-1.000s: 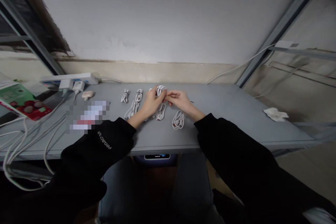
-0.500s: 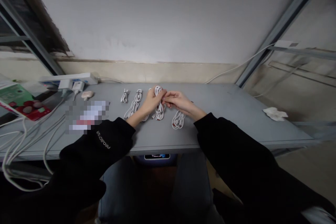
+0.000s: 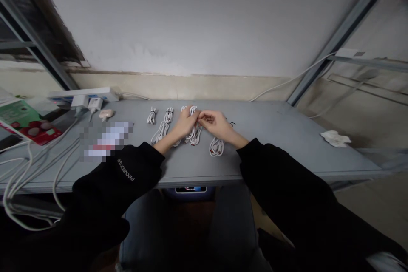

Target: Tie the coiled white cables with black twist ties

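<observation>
Grey desk (image 3: 280,148), as I see it from the room, bearing a white power strip (image 3: 108,94) at the person's far left. Right hand (image 3: 218,125): fingertips drawn together beside the left; whether they pinch anything, I cannot tell. Left hand (image 3: 184,124): closed around a coiled white cable (image 3: 193,110), over the desk's middle. Neighbouring coil (image 3: 216,147): near the right wrist. Thin black strands (image 3: 233,124): just beyond that wrist.

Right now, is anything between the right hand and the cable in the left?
Only the thumb of the left hand, which lies across the cable by the fingertips of the right hand. Nothing else visible intervenes; whether those fingertips touch the cable I can't tell.
</observation>
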`<state>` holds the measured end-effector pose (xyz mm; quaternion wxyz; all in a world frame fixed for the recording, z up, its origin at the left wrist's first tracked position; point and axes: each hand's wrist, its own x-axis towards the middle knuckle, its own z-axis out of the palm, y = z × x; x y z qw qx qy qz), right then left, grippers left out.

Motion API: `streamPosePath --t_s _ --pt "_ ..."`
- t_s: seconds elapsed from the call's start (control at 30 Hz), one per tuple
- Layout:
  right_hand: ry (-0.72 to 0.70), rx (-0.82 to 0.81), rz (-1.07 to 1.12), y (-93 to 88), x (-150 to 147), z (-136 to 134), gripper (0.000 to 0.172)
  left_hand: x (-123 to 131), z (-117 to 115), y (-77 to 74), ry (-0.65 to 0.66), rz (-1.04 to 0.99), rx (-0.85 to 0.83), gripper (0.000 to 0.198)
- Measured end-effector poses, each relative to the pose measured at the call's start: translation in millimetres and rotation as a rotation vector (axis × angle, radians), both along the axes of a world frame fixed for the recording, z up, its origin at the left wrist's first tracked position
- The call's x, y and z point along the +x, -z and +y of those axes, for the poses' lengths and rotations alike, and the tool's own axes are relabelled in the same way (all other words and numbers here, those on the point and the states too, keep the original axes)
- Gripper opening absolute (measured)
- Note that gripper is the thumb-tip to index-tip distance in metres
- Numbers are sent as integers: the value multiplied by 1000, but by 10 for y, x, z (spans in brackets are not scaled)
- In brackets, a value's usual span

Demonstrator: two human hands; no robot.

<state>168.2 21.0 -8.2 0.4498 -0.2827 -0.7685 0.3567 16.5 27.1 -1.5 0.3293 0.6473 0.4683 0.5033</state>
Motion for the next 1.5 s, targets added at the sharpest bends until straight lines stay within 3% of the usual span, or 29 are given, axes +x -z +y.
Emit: streamPosePath --t_s 0.23,0.4,0.53,0.73,1.03,1.27,1.4,1.5 --pt "145 260 -133 -51 61 -26 17 0 -14 -29 79 -195 -164 16" --pt "292 257 -75 -48 132 84 13 34 -99 -127 108 -361 -141 23" --pt "332 217 -63 -41 156 136 12 47 -102 -135 175 -404 -89 18" --pt "352 269 -137 -12 147 127 15 19 -75 -126 140 -406 14 22" --pt "292 297 -176 -46 135 72 17 -5 -176 -104 112 -181 249 37" --pt "88 192 -169 4 56 -12 15 -52 -149 -82 72 -20 468 24" --pt "13 91 -40 -28 6 -70 19 -58 -172 -149 -31 102 492 6" --pt "-44 -24 57 -96 4 -88 26 -79 -199 -205 5 159 457 13"
